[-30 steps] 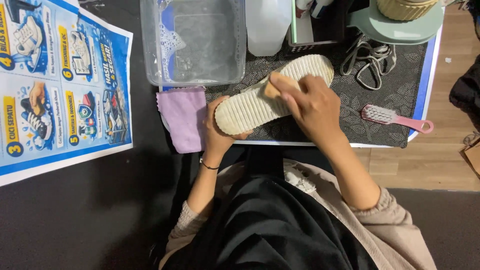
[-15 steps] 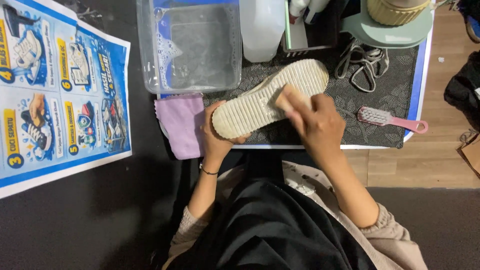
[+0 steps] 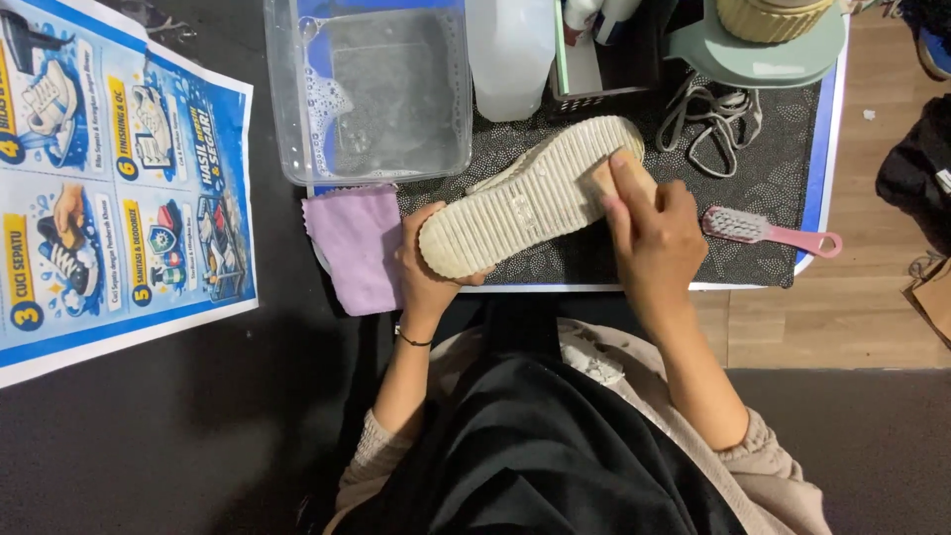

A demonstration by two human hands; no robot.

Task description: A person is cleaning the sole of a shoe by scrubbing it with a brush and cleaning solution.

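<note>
A cream shoe [image 3: 525, 198] lies sole-up and slanted over a dark patterned mat [image 3: 773, 188]. My left hand [image 3: 426, 272] grips the shoe's near end from underneath. My right hand [image 3: 649, 233] presses a small tan block, apparently a wooden brush [image 3: 606, 178], against the ribbed sole near its far end; my fingers cover most of it.
A clear tub of soapy water [image 3: 376, 94] stands behind the shoe, with a lilac cloth [image 3: 355, 243] beside my left hand. A pink brush [image 3: 768, 230] and loose laces [image 3: 708, 124] lie to the right. A blue instruction poster [image 3: 109, 178] is at the left.
My right hand with the tan brush has moved along the sole toward its far end. The left hand keeps its hold on the shoe.
</note>
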